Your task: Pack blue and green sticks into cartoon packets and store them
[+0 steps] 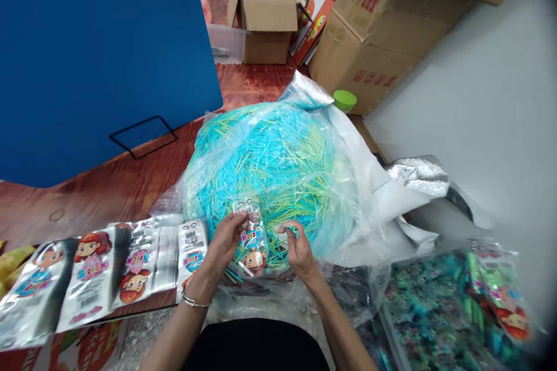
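My left hand [226,237] pinches a small printed pouch [253,243] with a cartoon figure and the word "Stick" on it. Beside the pouch, my right hand [298,249] is closed around a few thin blue-green sticks [290,231], whose ends show at the curled fingers. Both hands are over the near edge of a large clear plastic bag [348,208], which holds a big heap of thin blue and yellow-green sticks [265,151]. Whether the pouch contains anything cannot be made out.
Stacks of flat printed pouches [91,278] lie at the left on the reddish-brown table [148,197]. A tub [395,336] with filled pouches stands at the lower right. Cardboard boxes [374,40], a green cup [345,100] and a blue panel [104,58] are further back.
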Demonstrator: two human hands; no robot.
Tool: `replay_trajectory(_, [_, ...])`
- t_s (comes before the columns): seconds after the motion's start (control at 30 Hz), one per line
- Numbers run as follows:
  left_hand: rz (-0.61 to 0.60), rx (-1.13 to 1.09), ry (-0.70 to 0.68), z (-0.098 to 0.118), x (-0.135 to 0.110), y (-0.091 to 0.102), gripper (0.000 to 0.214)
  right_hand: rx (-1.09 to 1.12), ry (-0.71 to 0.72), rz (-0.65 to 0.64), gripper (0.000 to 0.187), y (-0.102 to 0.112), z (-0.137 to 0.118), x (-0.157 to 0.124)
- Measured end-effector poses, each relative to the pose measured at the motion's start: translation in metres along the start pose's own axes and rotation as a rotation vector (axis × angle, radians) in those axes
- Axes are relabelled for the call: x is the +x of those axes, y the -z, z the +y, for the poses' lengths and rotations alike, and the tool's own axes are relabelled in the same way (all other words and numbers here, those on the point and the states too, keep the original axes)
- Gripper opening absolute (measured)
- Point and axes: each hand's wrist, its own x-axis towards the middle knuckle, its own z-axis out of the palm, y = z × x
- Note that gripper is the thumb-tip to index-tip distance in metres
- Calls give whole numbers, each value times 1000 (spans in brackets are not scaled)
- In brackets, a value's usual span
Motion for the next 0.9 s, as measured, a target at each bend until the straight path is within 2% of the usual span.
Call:
replay_trajectory(0.5, [-73, -32, -14, 16, 7, -3, 15, 9, 49, 15, 17, -10, -4, 11])
replay_trajectory(0.7, [-99, -69, -9, 15, 16, -9, 12, -6, 50, 36, 17, -8, -7, 13])
replay_trajectory(0.9, [-74, -100, -7, 13, 16, -6, 12, -10, 22, 36, 17, -10, -9, 10])
